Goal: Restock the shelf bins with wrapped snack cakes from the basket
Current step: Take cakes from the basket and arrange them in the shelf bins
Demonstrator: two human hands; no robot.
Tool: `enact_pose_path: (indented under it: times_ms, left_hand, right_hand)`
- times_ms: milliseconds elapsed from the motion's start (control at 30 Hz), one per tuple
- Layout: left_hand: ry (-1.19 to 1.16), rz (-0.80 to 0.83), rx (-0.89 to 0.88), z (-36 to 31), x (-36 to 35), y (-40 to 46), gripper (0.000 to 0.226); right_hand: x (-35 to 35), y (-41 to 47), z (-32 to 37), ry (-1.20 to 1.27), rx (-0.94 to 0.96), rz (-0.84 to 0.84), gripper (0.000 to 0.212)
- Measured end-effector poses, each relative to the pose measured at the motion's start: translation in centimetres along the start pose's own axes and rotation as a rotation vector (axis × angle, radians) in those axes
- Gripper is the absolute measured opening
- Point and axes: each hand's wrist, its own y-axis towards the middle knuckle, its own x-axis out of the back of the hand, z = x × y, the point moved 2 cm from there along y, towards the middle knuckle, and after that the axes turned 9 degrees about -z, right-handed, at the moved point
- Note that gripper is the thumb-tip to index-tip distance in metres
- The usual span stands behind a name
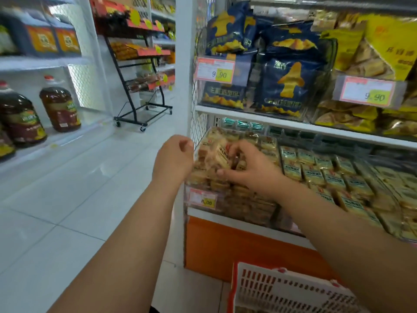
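Note:
A clear shelf bin at the shelf's left end is heaped with wrapped tan snack cakes. My right hand lies on top of the heap, fingers curled round one wrapped cake. My left hand hovers at the bin's left edge, fingers loosely curled, holding nothing that I can see. The white slotted basket with red trim stands on the floor below my right forearm; its contents are mostly hidden.
Further bins of yellow-green wrapped cakes run to the right. Blue and yellow snack bags fill the shelf above. An orange base panel sits under the bins. Oil bottles line the left shelf; a wheeled rack stands down the aisle.

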Motion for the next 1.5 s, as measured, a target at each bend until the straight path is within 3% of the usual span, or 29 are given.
enact_pose_path:
  times_ms: [100,200,333,633,700,833,1000,1200,1400,1500]
  left_hand:
    - [0.049,-0.107,-0.046,0.7,0.8,0.7,0.011]
    - [0.119,-0.091,-0.069,1.1,0.8,0.8,0.018]
    - [0.184,0.029,-0.102,1.4,0.5,0.6,0.03]
    - [0.523,0.387,-0.321,2.2,-2.0,-1.1,0.042]
    - [0.593,0.385,-0.354,2.6,-2.3,-1.3,0.045]
    - [0.652,0.388,-0.399,2.9,-2.8,-1.5,0.053]
    - [0.723,0.377,-0.407,2.3,-3.0,-1.7,0.052]
    - [0.651,0.398,-0.351,1.8,-2.8,-1.9,0.045]
    - [0.618,0.381,-0.321,1.6,-2.6,-1.7,0.043]
    - [0.631,0.312,-0.345,0.7,-2.5,-2.1,0.043]
  right_hand:
    - [-2.1,3.7,0.7,0.176,-0.051,-0.015,0.035]
    - [-4.2,6.1,0.5,0.093,-0.028,0.058,0.04]
    - [-5.5,6.5,-1.0,-0.133,0.01,0.104,0.052]
    - [-5.7,6.5,-1.2,-0.336,0.124,0.145,0.045]
    - [-5.3,6.3,-1.4,-0.312,0.124,0.15,0.053]
    - [-4.3,5.2,-2.0,-0.312,0.04,0.241,0.091]
    - [-3.3,4.5,-2.6,-0.383,0.025,0.24,0.077]
    - [-3.6,3.8,-2.5,-0.416,0.052,0.253,0.068]
    - [-3.8,2.8,-2.8,-0.465,0.099,0.219,0.082]
    - [-2.8,1.5,-2.8,-0.438,0.109,0.101,0.087]
